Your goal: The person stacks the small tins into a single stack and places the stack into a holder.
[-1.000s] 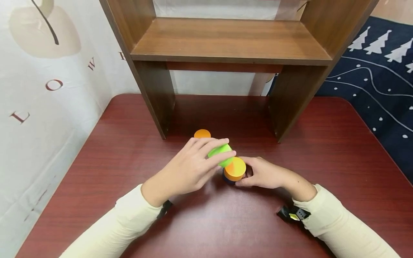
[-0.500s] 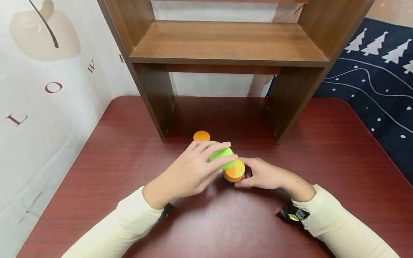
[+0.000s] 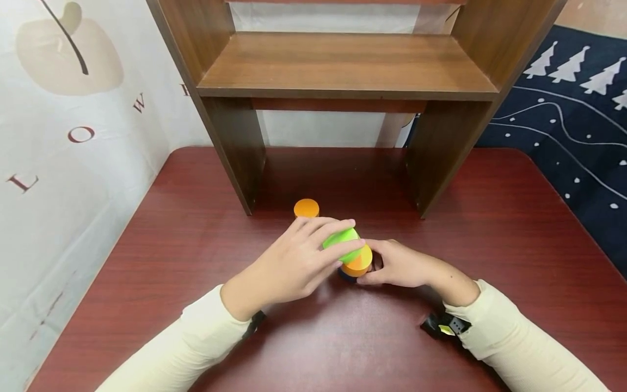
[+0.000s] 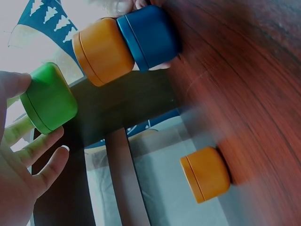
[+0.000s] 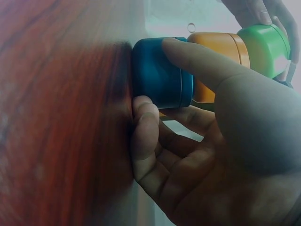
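Note:
My left hand (image 3: 294, 264) holds a small green lidded jar (image 3: 341, 246) between thumb and fingers, tilted, close over a yellow-orange jar (image 3: 361, 263). That jar sits on top of a dark blue jar (image 5: 157, 73), which stands on the table. From the right side, my right hand (image 3: 404, 264) grips the blue jar, thumb on one side and curled fingers on the other, as the right wrist view shows. In the head view the blue jar is mostly hidden under the upper one. Another orange jar (image 4: 207, 174) stands alone on the table, partly behind my left hand in the head view.
A wooden shelf unit (image 3: 350, 65) stands at the back of the dark red table (image 3: 333, 348), its side panels reaching down on both sides. A pale printed cloth (image 3: 98, 190) hangs at the left, and a navy one (image 3: 563, 130) with white trees at the right.
My left hand has brought the green jar slightly right and down, so it overlaps more of the yellow-orange jar. My right hand keeps its grip on the blue jar.

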A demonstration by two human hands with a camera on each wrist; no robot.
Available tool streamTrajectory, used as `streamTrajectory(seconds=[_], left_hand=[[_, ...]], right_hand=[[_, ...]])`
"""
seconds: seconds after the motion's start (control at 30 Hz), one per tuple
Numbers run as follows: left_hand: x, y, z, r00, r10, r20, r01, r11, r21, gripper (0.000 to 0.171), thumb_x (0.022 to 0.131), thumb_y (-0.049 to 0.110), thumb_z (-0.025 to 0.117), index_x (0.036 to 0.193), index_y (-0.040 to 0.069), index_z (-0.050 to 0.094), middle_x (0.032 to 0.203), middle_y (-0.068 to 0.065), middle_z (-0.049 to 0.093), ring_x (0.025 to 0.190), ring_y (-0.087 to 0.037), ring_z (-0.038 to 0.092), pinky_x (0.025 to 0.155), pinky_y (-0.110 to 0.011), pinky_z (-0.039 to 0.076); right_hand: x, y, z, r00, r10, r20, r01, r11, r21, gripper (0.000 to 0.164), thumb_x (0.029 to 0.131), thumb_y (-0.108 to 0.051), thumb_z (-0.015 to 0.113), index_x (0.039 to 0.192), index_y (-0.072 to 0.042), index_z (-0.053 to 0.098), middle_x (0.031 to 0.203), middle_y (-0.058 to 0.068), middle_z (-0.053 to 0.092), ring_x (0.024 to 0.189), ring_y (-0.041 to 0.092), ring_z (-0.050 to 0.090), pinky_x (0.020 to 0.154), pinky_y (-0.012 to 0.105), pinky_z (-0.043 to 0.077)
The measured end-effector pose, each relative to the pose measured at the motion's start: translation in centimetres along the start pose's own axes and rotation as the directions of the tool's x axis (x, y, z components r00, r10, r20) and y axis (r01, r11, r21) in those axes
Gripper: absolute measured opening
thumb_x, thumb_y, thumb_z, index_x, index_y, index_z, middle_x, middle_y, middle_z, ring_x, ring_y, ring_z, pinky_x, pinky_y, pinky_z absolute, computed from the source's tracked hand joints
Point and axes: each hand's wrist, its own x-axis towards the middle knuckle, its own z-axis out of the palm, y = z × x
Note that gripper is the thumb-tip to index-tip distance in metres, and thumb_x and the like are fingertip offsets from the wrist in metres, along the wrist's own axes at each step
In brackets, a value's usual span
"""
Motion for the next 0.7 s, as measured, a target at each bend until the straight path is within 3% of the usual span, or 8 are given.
streamTrajectory(seconds=[0.27,0.7], left_hand=[[0.9,0.4,0.4,1.000,0.025,0.004,-0.025,1.000,-0.011,0.043,0.096,0.020,0.063,0.138,0.021,0.057,0.140,-0.009,0.057,0.123,-0.026,0.056,0.092,-0.040,0.048],[0.6,0.3,1.5,0.999,0.034,0.028,-0.034,0.999,0.012,0.046,0.094,0.021,0.066,0.139,0.020,0.057,0.140,-0.008,0.057,0.121,-0.025,0.057,0.091,-0.039,0.048]], right_hand=[[-0.2,0.0,-0.1,1.000,0.008,-0.008,-0.008,1.000,-0.026,0.036,0.085,-0.027,0.080,0.113,-0.020,0.059,0.081,-0.008,0.060,0.065,0.008,0.056,0.061,0.023,0.050],[0.1,-0.1,0.0,1.000,0.008,-0.014,-0.008,0.998,-0.058,0.034,0.083,-0.025,0.080,0.110,-0.019,0.060,0.081,-0.009,0.060,0.067,0.008,0.056,0.062,0.023,0.049]])
